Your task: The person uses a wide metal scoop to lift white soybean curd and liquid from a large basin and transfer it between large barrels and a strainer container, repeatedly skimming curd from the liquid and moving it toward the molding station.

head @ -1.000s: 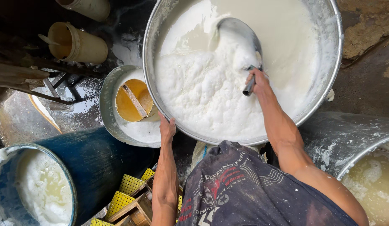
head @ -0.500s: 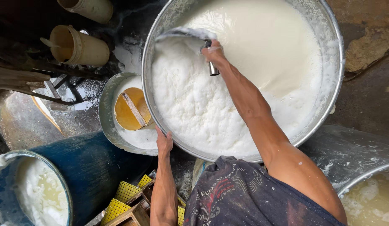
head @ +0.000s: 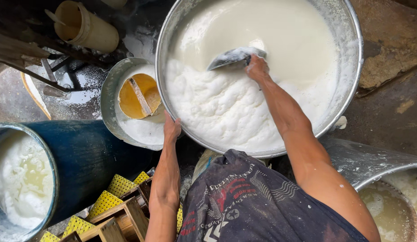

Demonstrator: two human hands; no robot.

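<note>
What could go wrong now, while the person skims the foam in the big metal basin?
1. The big metal basin is nearly full of white liquid, so a hard pull of the metal scoop in the right hand may slop it over the rim.
2. The left hand only rests on the rim; if wet, it may slip.
3. Foam may drip beside the smaller bowl onto the wet ground.

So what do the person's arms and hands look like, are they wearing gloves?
No gloves or sleeves. Both arms are bare to the shoulder, and the left hand and right hand are bare too. The sleeveless top is dark with faded red and white print.
</note>
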